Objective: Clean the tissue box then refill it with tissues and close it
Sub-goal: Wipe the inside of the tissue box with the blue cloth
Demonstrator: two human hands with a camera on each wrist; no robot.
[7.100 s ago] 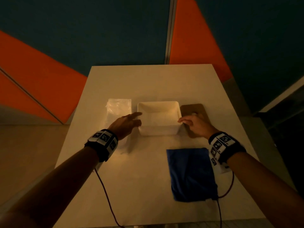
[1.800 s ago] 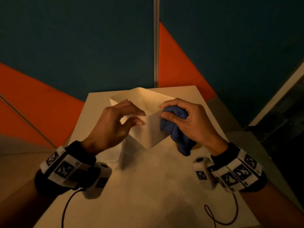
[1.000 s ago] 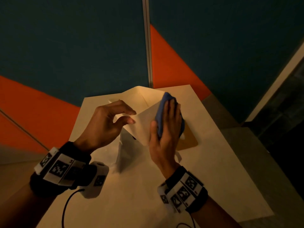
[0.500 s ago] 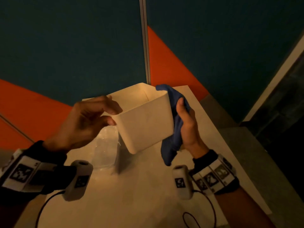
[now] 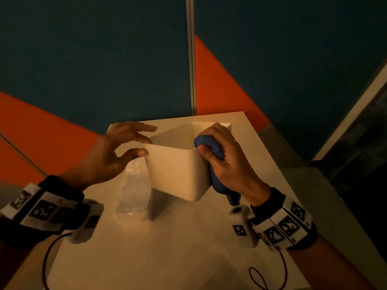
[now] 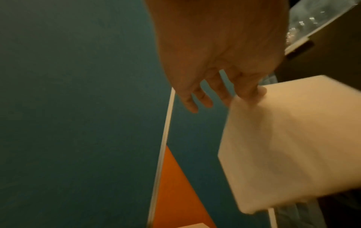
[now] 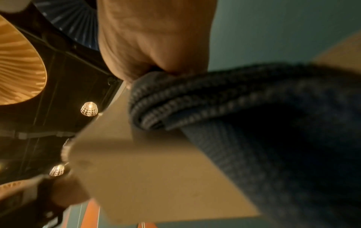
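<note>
Fingers of the left hand (image 5: 109, 155) pinch the near-left rim of the tissue box (image 5: 178, 170), tilted above the worktop (image 5: 167, 248). Opposite, the right hand (image 5: 228, 164) grips a blue cloth (image 5: 215, 181) against the box's right wall. No writing is legible.

Teal wall (image 5: 94, 49) with orange wedges (image 5: 217, 84), white table (image 5: 167, 248) (dim warm light)

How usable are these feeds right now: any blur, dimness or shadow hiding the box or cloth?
Head view: dim, warm light, yet the tissue box and blue cloth read clearly; the box casts a shadow on the table. Left wrist view: box motion-blurred. Right wrist view: cloth very close, its lower part dark and soft.
</note>
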